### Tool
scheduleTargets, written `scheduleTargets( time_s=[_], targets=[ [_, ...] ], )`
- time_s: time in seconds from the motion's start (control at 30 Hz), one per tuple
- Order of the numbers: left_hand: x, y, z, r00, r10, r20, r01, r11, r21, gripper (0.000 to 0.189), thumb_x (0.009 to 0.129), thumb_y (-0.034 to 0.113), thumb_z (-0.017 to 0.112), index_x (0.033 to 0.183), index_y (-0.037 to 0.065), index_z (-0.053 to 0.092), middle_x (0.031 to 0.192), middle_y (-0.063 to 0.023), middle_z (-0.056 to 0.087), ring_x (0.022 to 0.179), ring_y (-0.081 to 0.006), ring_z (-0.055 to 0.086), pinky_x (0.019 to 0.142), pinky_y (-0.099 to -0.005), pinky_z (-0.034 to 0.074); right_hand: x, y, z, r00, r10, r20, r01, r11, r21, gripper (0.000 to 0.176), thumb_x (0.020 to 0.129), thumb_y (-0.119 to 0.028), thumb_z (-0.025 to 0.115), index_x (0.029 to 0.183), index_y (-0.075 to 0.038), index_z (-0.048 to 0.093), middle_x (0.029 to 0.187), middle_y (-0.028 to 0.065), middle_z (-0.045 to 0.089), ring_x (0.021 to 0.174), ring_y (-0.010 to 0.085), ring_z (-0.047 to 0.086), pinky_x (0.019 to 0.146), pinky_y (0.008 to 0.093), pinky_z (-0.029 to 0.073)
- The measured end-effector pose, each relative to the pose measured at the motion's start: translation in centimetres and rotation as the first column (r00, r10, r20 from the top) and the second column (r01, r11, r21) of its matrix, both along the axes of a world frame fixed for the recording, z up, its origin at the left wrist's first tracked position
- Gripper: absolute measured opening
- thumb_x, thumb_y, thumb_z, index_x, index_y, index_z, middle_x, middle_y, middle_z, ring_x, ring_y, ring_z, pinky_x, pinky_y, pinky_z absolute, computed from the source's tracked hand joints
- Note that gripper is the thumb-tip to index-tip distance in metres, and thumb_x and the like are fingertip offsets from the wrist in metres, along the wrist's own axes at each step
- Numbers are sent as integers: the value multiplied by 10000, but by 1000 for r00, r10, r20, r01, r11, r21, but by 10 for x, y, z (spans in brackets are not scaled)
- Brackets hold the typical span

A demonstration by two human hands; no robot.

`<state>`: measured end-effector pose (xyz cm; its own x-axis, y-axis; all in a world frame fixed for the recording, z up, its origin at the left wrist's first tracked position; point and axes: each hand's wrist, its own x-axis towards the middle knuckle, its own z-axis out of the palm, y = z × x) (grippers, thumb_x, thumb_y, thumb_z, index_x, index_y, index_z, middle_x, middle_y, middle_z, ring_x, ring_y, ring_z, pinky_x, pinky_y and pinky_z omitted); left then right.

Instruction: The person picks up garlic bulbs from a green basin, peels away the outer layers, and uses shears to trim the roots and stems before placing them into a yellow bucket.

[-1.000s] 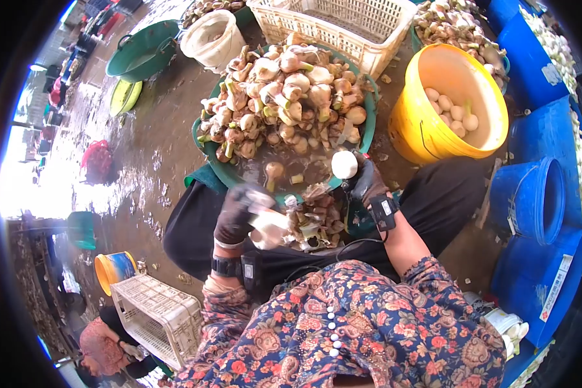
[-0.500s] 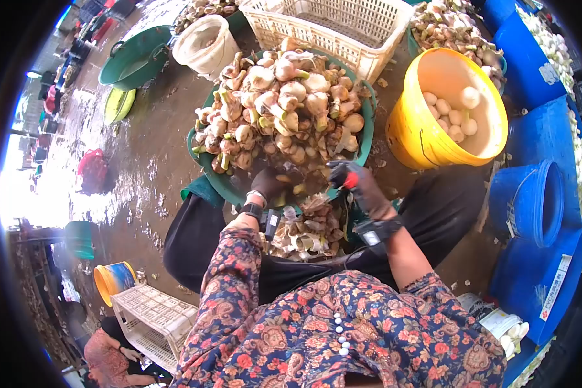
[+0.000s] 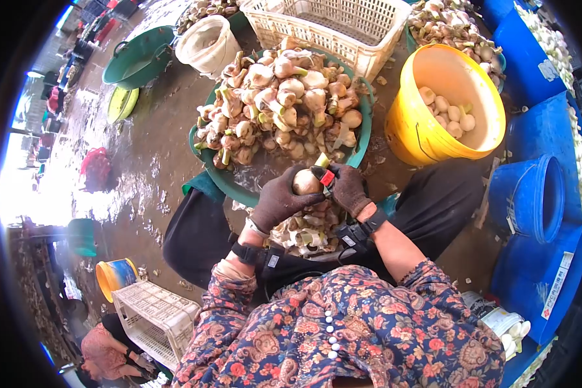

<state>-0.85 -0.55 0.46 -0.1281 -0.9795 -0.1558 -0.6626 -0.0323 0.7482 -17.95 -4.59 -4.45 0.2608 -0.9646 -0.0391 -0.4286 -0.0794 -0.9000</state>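
My left hand (image 3: 279, 200), in a dark glove, is closed around a garlic bulb (image 3: 306, 182) with a short green stem pointing up. Against the stem side, my gloved right hand (image 3: 350, 190) grips a small tool with a red part (image 3: 328, 178); its blade, if any, does not show clearly. Both hands meet over the near rim of a green basin (image 3: 366, 132), which is heaped with unpeeled garlic bulbs (image 3: 284, 97). Below the hands, between my legs, lies a pile of stripped skins (image 3: 304, 231).
To the right stands a yellow bucket (image 3: 410, 123) with several white bulbs inside, then a blue bucket (image 3: 524, 200). A cream crate (image 3: 368, 55) sits behind the basin, beside a white bucket (image 3: 207, 45). Another person (image 3: 107, 349) is at the lower left.
My left hand has come up from the basin with a garlic bulb, and the right hand has moved in to it. A white bulb seen mid-air inside the yellow bucket is no longer there.
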Motion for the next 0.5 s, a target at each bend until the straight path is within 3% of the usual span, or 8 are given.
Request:
scheduleTargets(
  time_s=[0.17, 0.23, 0.27, 0.33, 0.37, 0.4, 0.47, 0.5],
  targets=[
    [0, 5, 9, 996, 20, 88, -24, 998, 51, 571, 665, 381, 753, 1099, 51, 580, 878, -129, 658, 832, -205, 651, 740, -319, 495, -1, 3, -8, 994, 111, 22, -111, 994, -12, 299, 855, -275, 559, 793, 15, 592, 657, 213, 570, 614, 363, 560, 560, 410, 429],
    [2, 7, 4, 996, 54, -70, -57, 998, -36, 486, 699, 351, 725, 1043, 28, 608, 811, -96, 656, 714, -149, 630, 640, -272, 487, 0, 6, -5, 989, 141, 52, -139, 990, -32, 287, 861, -246, 548, 782, 29, 570, 622, 193, 566, 579, 346, 553, 553, 415, 423],
    [6, 8, 2, 996, 54, -70, -57, 998, -36, 486, 699, 351, 725, 1043, 28, 608, 811, -96, 656, 714, -149, 630, 640, -272, 487, -1, 8, -4, 972, 141, 189, -150, 988, 32, 282, 866, -244, 551, 770, 20, 568, 594, 138, 553, 553, 294, 544, 530, 394, 419],
    [13, 8, 7, 848, 276, -452, -81, 911, 404, 498, 707, 364, 716, 1003, -20, 601, 807, -79, 644, 679, -147, 610, 587, -265, 472, -4, 8, 2, 938, 128, 322, -166, 982, 94, 277, 870, -241, 554, 757, 12, 567, 566, 83, 541, 528, 241, 535, 507, 374, 415],
    [16, 11, 5, 726, 337, -599, -41, 891, 452, 432, 763, 309, 677, 1024, -25, 597, 823, -35, 624, 645, -112, 571, 564, -223, 441, -8, 7, 6, 873, -11, 488, -216, 889, 405, 273, 870, -251, 564, 745, -8, 573, 579, 45, 527, 529, 192, 522, 483, 344, 405],
    [17, 13, 2, 727, 337, -598, -42, 891, 452, 432, 763, 309, 677, 1024, -25, 597, 823, -35, 624, 645, -112, 571, 564, -223, 441, -12, 6, 7, 788, -196, 583, -310, 692, 652, 270, 870, -260, 574, 732, -28, 580, 592, 8, 514, 531, 144, 509, 459, 313, 394],
    [18, 18, -8, 643, 433, -632, 3, 823, 568, 428, 807, 298, 642, 1097, -8, 570, 826, -18, 617, 669, -80, 549, 572, -202, 420, -8, 6, -16, 701, -253, 667, -391, 646, 655, 303, 881, -355, 545, 839, -62, 610, 646, 8, 542, 527, 132, 525, 461, 249, 418],
    [2, 24, -11, 503, 488, -713, -76, 847, 526, 466, 817, 323, 635, 1140, 0, 541, 863, -18, 608, 720, -61, 549, 598, -195, 428, -2, 8, -7, 715, -359, 599, -330, 582, 743, 361, 885, -409, 510, 918, -62, 602, 702, 15, 566, 537, 140, 542, 482, 254, 446]
  ],
)
